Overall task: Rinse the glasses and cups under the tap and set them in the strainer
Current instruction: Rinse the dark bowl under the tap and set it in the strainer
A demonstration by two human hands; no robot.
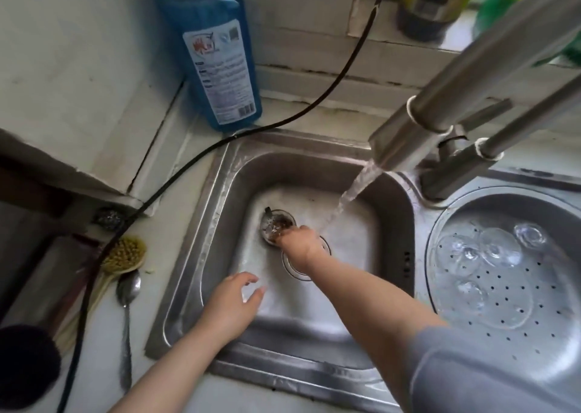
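A small glass (276,224) with brown dregs stands on the floor of the steel sink (201,224), left of the drain. My right hand (300,244) reaches down and grips its near rim. My left hand (234,302) hovers above the sink's front left part, fingers spread and relaxed, holding nothing. Water pours from the tap (405,139) and lands just right of the glass. To the right, the perforated steel strainer (509,318) holds several clear glasses (490,252) lying upside down.
A blue detergent bottle (217,54) stands behind the sink. A black cable (176,180) runs across the counter on the left. A scrubbing brush (124,255), a spoon (127,305) and a steel scourer (110,219) lie left of the sink.
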